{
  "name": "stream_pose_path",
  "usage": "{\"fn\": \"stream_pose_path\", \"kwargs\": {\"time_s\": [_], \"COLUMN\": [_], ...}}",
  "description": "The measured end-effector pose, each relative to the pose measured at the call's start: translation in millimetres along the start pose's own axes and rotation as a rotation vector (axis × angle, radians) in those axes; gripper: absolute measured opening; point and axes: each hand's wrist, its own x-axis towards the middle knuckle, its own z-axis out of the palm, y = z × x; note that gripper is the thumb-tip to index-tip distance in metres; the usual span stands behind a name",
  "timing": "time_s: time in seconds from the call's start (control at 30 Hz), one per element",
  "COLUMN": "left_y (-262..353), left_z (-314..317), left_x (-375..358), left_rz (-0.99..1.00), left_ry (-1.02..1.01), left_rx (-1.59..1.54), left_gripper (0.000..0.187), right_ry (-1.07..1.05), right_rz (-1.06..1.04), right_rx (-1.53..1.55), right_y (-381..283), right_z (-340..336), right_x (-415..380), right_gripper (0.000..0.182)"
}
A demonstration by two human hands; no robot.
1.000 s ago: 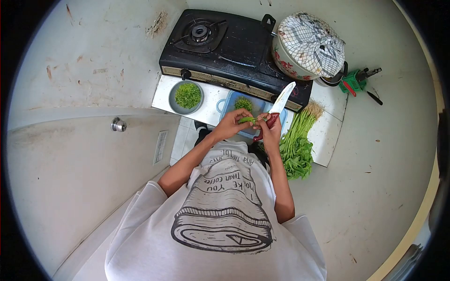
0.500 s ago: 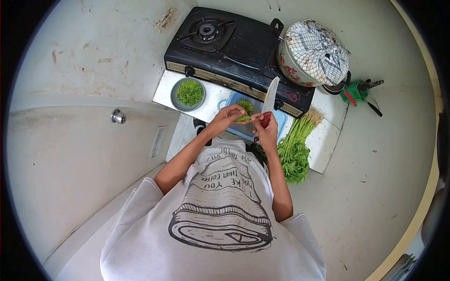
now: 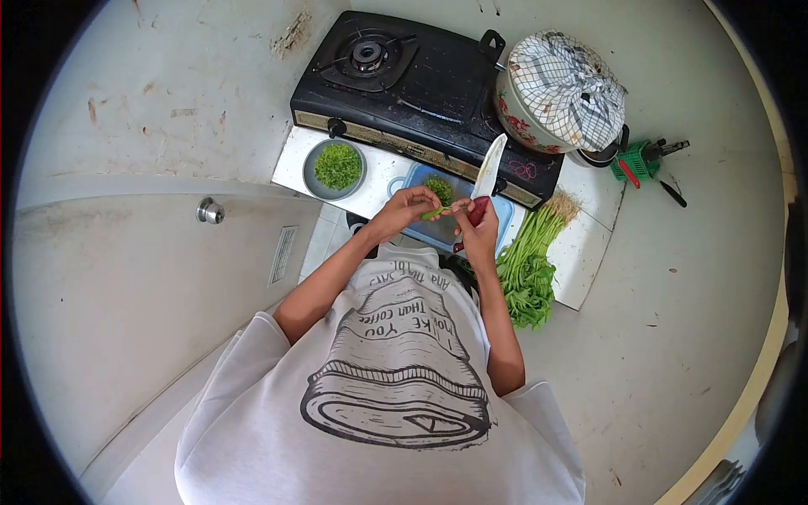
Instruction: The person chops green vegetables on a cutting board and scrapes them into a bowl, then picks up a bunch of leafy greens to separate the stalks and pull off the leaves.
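Observation:
My left hand [image 3: 410, 209] is closed on a short piece of green stem [image 3: 433, 214] above the blue cutting board [image 3: 511, 220]. Close beside it, my right hand [image 3: 477, 234] wraps round the dark red handle of a knife [image 3: 488, 171], whose blade points up and away from me. The right thumb and fingertips meet the end of the stem. Chopped greens [image 3: 437, 188] lie on the board behind my fingers. A bundle of leafy greens with pale roots [image 3: 532, 252] rests to the right of my right hand.
A grey bowl [image 3: 310, 178] of chopped greens stands at the left of the white counter [image 3: 284, 174]. Behind is a black gas stove [image 3: 454, 80], with a cloth-covered pot [image 3: 526, 118] on its right side. A green basket [image 3: 637, 160] of utensils sits farther right.
Both hands keep about the same place, with the stem still between them. The knife blade has tilted slightly and the whole view has shifted a little.

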Motion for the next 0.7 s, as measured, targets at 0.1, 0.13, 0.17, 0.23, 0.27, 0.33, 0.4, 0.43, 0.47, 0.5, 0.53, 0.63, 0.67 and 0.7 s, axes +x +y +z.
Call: {"fn": "stream_pose_path", "kwargs": {"time_s": [0.1, 0.13, 0.17, 0.23, 0.27, 0.33, 0.4, 0.43, 0.47, 0.5, 0.53, 0.63, 0.67, 0.7], "left_y": [-2.8, 0.9, 5.0, 7.9, 6.7, 3.5, 4.1, 5.2, 6.6, 9.1, 11.9, 12.0, 7.4, 1.0], "left_z": [-1.2, 0.6, 1.8, 2.4, 1.5, -0.9, -3.5, -3.9, -4.5, -5.0, -5.8, -9.0, -11.8, -16.2], "left_x": [3.6, 3.0, 2.3, 1.2, 1.5, 3.2, 5.4, 5.1, 4.6, 3.4, 1.9, 0.0, 0.8, 2.4], "left_rz": [0.071, 0.028, -0.014, -0.014, 0.029, 0.070, 0.069, 0.062, 0.055, 0.047, 0.042, 0.029, 0.028, 0.027], "left_ry": [-0.014, -0.010, -0.004, -0.007, -0.017, -0.055, -0.110, -0.116, -0.122, -0.128, -0.120, -0.082, -0.058, -0.034], "left_rx": [0.091, 0.093, 0.095, 0.157, 0.216, 0.280, 0.293, 0.296, 0.301, 0.306, 0.324, 0.352, 0.343, 0.335], "left_gripper": [0.014, 0.014, 0.014, 0.014, 0.013, 0.013, 0.012, 0.012, 0.012, 0.012, 0.011, 0.011, 0.012, 0.012], "right_ry": [0.007, 0.007, 0.005, -0.006, -0.012, -0.018, -0.020, -0.019, -0.017, -0.023, -0.027, 0.003, 0.022, 0.026], "right_rz": [-0.004, -0.007, -0.010, -0.023, -0.030, -0.030, -0.026, -0.021, -0.017, -0.022, -0.028, -0.002, 0.016, 0.026], "right_rx": [-0.059, -0.082, -0.104, -0.132, -0.146, -0.194, -0.216, -0.214, -0.212, -0.203, -0.193, -0.177, -0.175, -0.204], "right_y": [-1.9, -3.1, -3.8, -4.0, -3.9, -2.4, -1.5, -1.1, -0.8, 1.0, 4.4, 10.4, 12.2, 15.0], "right_z": [-0.7, -0.4, -0.4, -0.5, -0.8, -2.2, -1.9, -1.0, 0.0, 0.3, -0.2, -0.8, -1.6, -4.3], "right_x": [0.5, 0.1, -0.2, -0.3, -0.1, 0.8, 1.2, 1.3, 1.3, 1.4, 1.8, 3.3, 3.2, 3.2], "right_gripper": [0.014, 0.014, 0.015, 0.014, 0.014, 0.013, 0.013, 0.012, 0.012, 0.012, 0.012, 0.012, 0.013, 0.012]}}
